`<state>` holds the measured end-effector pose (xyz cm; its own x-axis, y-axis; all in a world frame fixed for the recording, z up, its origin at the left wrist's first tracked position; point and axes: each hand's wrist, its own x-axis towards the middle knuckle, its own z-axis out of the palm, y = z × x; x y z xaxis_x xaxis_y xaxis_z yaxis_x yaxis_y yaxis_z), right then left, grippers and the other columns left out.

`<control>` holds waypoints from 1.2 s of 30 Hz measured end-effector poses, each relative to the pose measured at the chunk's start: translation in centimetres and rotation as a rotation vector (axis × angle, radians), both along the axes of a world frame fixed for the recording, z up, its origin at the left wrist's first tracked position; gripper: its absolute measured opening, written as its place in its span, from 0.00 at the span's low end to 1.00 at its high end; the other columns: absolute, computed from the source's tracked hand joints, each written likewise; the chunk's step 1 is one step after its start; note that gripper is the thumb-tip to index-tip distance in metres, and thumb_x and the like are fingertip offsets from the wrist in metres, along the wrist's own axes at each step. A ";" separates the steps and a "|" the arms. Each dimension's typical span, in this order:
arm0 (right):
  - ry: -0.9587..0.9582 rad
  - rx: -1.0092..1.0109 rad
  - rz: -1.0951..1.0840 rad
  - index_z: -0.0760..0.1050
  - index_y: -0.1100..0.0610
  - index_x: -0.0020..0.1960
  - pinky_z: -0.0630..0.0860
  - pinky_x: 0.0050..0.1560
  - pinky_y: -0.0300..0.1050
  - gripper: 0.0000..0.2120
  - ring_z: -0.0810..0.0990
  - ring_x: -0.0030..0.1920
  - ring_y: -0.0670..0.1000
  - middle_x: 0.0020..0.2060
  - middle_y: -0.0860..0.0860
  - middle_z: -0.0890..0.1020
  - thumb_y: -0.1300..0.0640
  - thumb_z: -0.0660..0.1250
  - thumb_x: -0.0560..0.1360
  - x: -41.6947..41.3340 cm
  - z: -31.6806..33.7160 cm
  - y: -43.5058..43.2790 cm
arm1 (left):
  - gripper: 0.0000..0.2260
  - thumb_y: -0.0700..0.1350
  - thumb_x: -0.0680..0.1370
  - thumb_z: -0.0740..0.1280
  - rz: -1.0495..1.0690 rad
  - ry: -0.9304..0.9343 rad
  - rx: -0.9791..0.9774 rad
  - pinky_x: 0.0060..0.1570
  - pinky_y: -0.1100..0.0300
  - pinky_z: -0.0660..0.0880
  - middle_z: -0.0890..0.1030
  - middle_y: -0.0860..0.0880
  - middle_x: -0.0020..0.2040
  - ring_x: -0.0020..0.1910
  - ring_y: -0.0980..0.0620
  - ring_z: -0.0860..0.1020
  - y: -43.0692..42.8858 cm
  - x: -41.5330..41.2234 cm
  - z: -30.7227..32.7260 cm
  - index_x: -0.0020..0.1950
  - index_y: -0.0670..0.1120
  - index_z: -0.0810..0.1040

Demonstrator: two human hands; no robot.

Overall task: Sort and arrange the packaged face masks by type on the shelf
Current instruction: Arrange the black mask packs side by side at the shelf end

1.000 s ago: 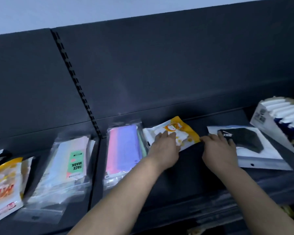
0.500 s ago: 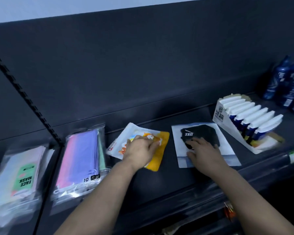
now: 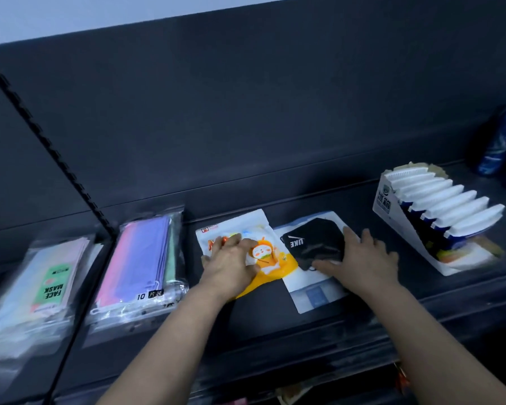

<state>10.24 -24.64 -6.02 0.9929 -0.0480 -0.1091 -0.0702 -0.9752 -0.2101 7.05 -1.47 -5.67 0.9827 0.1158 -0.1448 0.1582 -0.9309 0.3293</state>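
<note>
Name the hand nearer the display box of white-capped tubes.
Right. The right hand rests on the black mask pack, just left of the display box; the left hand lies farther left, on the orange cartoon pack.

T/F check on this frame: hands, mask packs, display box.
1. Left hand rests on the cartoon mask pack. True.
2. Right hand lifts the black mask pack off the shelf. False: the pack lies flat, hand spread on it.
3. The pastel mask pack lies right of the black mask pack. False: it lies left of the cartoon mask pack.
4. The display box stands right of the right hand. True.
</note>
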 end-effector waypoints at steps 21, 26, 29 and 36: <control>-0.713 0.751 -0.075 0.57 0.54 0.73 0.71 0.52 0.50 0.26 0.76 0.58 0.61 0.62 0.58 0.76 0.61 0.61 0.77 -0.5 4.3 0.9 | 0.44 0.47 0.63 0.81 0.506 -0.270 -0.427 0.59 0.52 0.74 0.78 0.45 0.63 0.61 0.44 0.77 -0.3 -0.1 1.9 0.72 0.45 0.59; -0.663 0.993 -0.020 0.60 0.55 0.72 0.66 0.48 0.42 0.24 0.76 0.56 0.57 0.61 0.56 0.76 0.61 0.60 0.77 -0.7 6.0 4.3 | 0.31 0.48 0.72 0.74 0.617 -0.713 -0.398 0.55 0.49 0.75 0.80 0.47 0.57 0.58 0.44 0.78 0.8 -2.8 5.9 0.71 0.45 0.65; -0.382 1.217 0.009 0.62 0.52 0.70 0.67 0.50 0.42 0.24 0.76 0.54 0.52 0.57 0.49 0.76 0.62 0.61 0.75 -0.6 6.3 7.7 | 0.23 0.47 0.75 0.71 0.747 -0.834 -0.424 0.49 0.52 0.74 0.78 0.54 0.42 0.51 0.45 0.78 4.2 -5.6 6.6 0.66 0.42 0.68; 0.082 1.319 0.323 0.71 0.49 0.60 0.78 0.48 0.45 0.17 0.81 0.49 0.49 0.50 0.48 0.82 0.63 0.62 0.75 -5.8 5.2 18.7 | 0.10 0.46 0.77 0.67 0.936 -0.797 -0.536 0.44 0.53 0.72 0.76 0.53 0.38 0.43 0.46 0.77 13.6 -14.5 4.5 0.51 0.42 0.69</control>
